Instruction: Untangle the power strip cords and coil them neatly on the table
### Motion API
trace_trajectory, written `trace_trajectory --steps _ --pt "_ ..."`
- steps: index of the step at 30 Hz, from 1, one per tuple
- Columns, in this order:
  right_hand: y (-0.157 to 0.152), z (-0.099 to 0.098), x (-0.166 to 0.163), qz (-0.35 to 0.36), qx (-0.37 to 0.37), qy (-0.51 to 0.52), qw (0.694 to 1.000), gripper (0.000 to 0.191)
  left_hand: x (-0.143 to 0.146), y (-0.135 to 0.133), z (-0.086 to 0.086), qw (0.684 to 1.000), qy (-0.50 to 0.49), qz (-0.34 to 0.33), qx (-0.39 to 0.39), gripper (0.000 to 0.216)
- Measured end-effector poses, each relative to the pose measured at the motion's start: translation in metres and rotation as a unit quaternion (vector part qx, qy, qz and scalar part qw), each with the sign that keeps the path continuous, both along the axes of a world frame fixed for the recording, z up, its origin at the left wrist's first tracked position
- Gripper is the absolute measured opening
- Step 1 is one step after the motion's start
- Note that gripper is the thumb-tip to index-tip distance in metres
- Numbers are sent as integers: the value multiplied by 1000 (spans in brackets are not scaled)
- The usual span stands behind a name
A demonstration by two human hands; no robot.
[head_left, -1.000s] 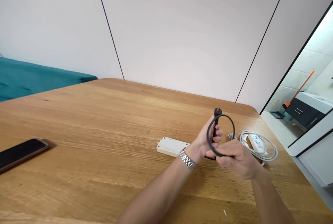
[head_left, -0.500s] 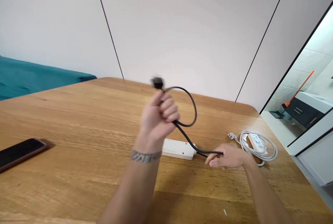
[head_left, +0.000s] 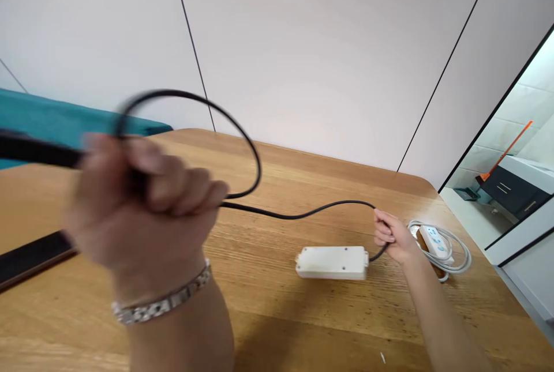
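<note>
My left hand (head_left: 147, 205), blurred by motion, is raised close to the camera at the left, its fingers wrapped round a black power cord (head_left: 285, 216). A loop of the cord arches above the fist, and a dark blurred piece sticks out past it to the left. From the fist the cord runs slack to my right hand (head_left: 395, 233), whose fingers are closed on it. Below this stretch, a white power strip (head_left: 332, 262) lies on the table with small screws showing. The cord leaves its right end and passes into my right hand.
A second white power strip (head_left: 434, 242) lies at the right inside a coiled grey cable (head_left: 463, 259). A phone (head_left: 34, 256) rests on the wooden table (head_left: 242, 308) at the left. Behind stand a pale panelled wall and a teal seat (head_left: 64, 115); an orange broom (head_left: 506, 153) shows through the doorway.
My left hand has swung left and nearer the camera, drawing out the cord. My right hand has moved slightly right and closed round the cord. The white strip now lies farther right.
</note>
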State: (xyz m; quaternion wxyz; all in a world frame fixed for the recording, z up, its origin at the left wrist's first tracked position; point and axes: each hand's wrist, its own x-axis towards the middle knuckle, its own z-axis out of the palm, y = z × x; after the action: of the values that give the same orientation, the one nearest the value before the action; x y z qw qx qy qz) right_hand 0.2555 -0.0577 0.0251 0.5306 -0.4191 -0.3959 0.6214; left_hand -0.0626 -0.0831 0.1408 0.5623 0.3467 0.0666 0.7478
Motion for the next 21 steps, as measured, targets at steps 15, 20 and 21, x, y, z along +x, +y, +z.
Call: trace_trajectory --steps 15,20,21 --pt "-8 13 58 -151 -52 114 980 26 34 45 -5 991 -65 -108 -38 46" --pt "-6 20 50 -264 -40 120 956 25 53 36 -10 983 119 -137 -16 48" --pt "-7 22 47 -288 -27 117 950 25 63 32 -13 973 177 -150 -6 48"
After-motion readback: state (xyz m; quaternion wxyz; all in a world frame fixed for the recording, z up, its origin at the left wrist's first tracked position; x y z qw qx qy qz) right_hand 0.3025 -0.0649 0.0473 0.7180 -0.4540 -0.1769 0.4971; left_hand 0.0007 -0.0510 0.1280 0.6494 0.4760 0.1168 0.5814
